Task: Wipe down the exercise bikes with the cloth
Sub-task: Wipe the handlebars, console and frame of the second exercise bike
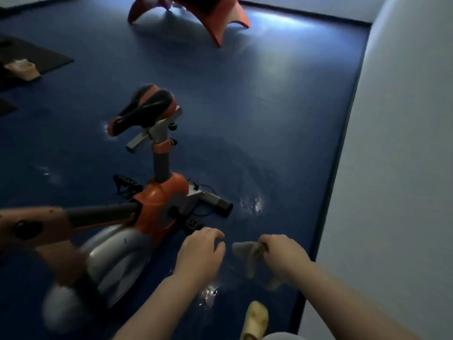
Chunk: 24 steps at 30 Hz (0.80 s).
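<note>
Where the frame begins at its far left, the list runs rightward:

Dark mat [36,57]: upper left of the frame, flat on the blue floor [269,119], with a pale, blurred object [23,69] resting on it.

Handlebar post [61,220]: lower left, orange and grey, blurred, reaching in from the left edge toward the bike's body.

Exercise bike [160,200]: left of centre, orange body with a silver flywheel cover [115,256] below it at lower left.

Saddle [144,109]: black and orange, on a grey seat post [161,165], above the bike's body in the middle left.

Pedal [126,185]: black, just left of the orange body.

Orange frame [220,23]: top centre, only its curved legs in view, well apart from the bike.

Left hand [202,253]: lower centre, fingers curled loosely downward, grasping nothing, near the bike's lower right side and just left of the cloth without touching it.

Cloth [250,256]: grey, bunched, lower centre right, hanging from the right hand over the floor, clear of the bike.

Right hand [282,251]: lower right of centre, fingers clenched around the cloth's upper end.

Yellow slipper [256,320]: bottom edge, below the cloth, between the two forearms.

Wall [404,143]: pale, filling the right side, meeting the floor along a dark baseboard.
</note>
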Each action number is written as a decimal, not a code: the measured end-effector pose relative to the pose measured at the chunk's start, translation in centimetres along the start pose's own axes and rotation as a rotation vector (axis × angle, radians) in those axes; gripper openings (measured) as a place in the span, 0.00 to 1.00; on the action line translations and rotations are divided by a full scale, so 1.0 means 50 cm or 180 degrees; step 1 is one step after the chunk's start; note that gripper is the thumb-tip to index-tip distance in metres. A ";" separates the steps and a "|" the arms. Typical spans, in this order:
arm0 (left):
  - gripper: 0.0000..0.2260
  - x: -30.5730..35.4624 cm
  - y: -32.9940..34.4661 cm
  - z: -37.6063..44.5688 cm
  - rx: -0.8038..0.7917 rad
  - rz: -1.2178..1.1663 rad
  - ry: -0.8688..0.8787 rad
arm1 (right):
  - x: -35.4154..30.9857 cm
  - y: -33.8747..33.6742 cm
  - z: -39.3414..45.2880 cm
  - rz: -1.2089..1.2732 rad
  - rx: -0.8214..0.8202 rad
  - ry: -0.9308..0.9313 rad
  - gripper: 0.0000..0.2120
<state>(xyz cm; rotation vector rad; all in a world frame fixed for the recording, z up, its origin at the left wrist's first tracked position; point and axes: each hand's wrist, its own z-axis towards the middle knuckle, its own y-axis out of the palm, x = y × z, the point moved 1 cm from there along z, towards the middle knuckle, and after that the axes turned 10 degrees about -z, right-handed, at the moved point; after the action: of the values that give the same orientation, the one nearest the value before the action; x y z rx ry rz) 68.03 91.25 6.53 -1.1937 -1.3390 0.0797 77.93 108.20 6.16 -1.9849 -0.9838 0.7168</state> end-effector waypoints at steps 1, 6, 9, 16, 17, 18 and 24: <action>0.13 0.016 0.019 0.029 -0.0043 -0.0012 -0.0006 | 0.029 -0.009 0.021 0.0033 0.0011 0.0022 0.10; 0.14 0.071 0.078 0.144 -0.0361 0.0067 -0.0141 | 0.128 -0.075 0.110 0.0017 -0.0041 0.0132 0.07; 0.14 0.079 0.085 0.199 -0.0573 0.0179 -0.0303 | 0.155 -0.100 0.160 0.0118 -0.0375 0.0121 0.14; 0.15 0.078 0.081 0.434 -0.0640 0.0302 -0.0402 | 0.176 -0.180 0.354 0.0137 -0.0163 0.0107 0.09; 0.15 0.082 0.077 0.477 -0.0695 0.0330 -0.0389 | 0.179 -0.202 0.386 0.0127 -0.0135 0.0131 0.09; 0.15 0.088 0.072 0.511 -0.0754 0.0371 -0.0374 | 0.180 -0.223 0.408 0.0102 -0.0131 0.0161 0.09; 0.13 0.131 0.041 0.748 -0.0936 0.0588 -0.0194 | 0.220 -0.358 0.576 0.0313 0.0112 0.0307 0.07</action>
<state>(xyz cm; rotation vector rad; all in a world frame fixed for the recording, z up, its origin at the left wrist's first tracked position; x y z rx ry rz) 42.72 119.16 1.39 -1.5739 -1.3210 0.0525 55.41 135.78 4.50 -2.0286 -0.8163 0.6801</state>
